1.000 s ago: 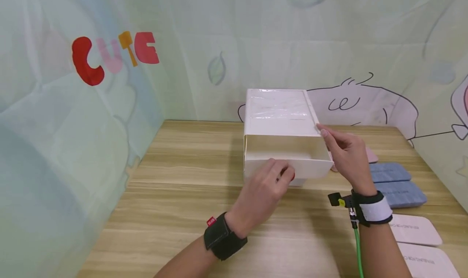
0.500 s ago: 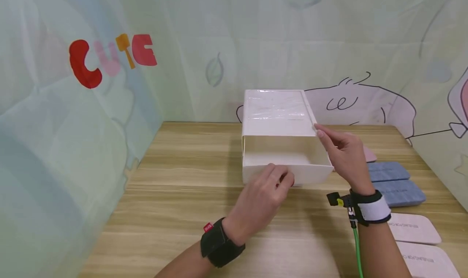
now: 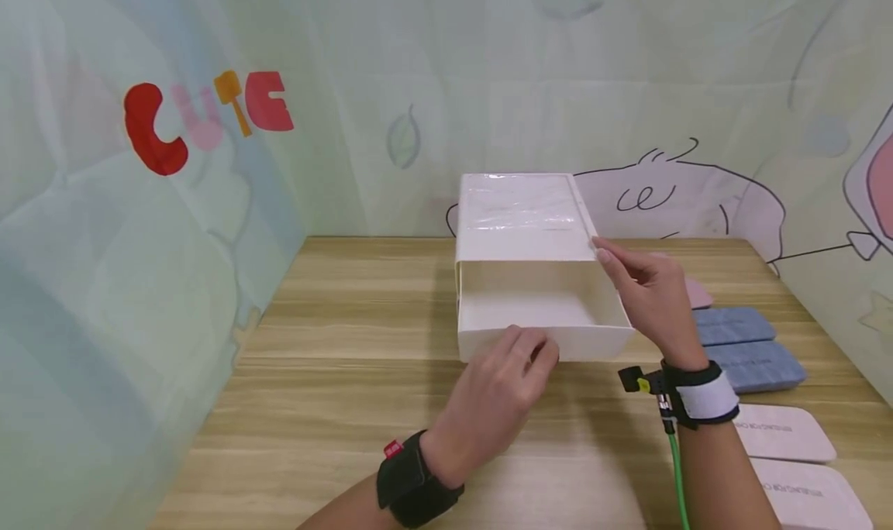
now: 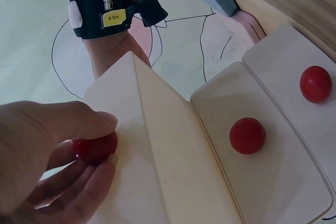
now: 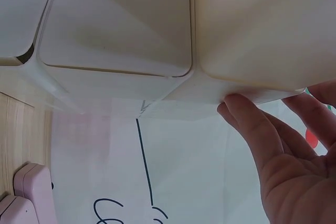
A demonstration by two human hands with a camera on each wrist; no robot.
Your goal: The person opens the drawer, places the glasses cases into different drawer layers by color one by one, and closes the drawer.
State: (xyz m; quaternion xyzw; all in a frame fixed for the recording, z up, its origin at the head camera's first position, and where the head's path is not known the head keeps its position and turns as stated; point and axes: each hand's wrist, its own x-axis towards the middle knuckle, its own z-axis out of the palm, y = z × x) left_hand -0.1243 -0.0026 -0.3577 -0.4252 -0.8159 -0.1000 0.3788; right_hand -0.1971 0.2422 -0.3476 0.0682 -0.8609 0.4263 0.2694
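A white drawer cabinet [image 3: 523, 243] stands on the wooden table [image 3: 363, 297], with clear film over its top. Its top drawer [image 3: 586, 344] is pulled part way out, its pale inside showing. My left hand [image 3: 495, 390] grips that drawer's round red knob [image 4: 97, 148], which the hand covers in the head view. Two lower drawer fronts with a red knob each, a nearer one [image 4: 248, 136] and a farther one [image 4: 316, 84], show in the left wrist view. My right hand [image 3: 649, 297] rests its thumb and fingertips against the cabinet's right side near the top front edge.
Right of the cabinet lie two blue flat rounded cases [image 3: 753, 365], a pink one [image 3: 698, 294] partly behind my right hand, and two white ones [image 3: 812, 491] with print near the front. A printed cloth [image 3: 349, 150] hangs behind the table. A green cable [image 3: 677, 476] runs from my right wristband.
My left hand has drawn the top drawer farther out toward me, lowering its front in view. My right hand has stayed at the cabinet's edge. The whole view has shifted slightly.
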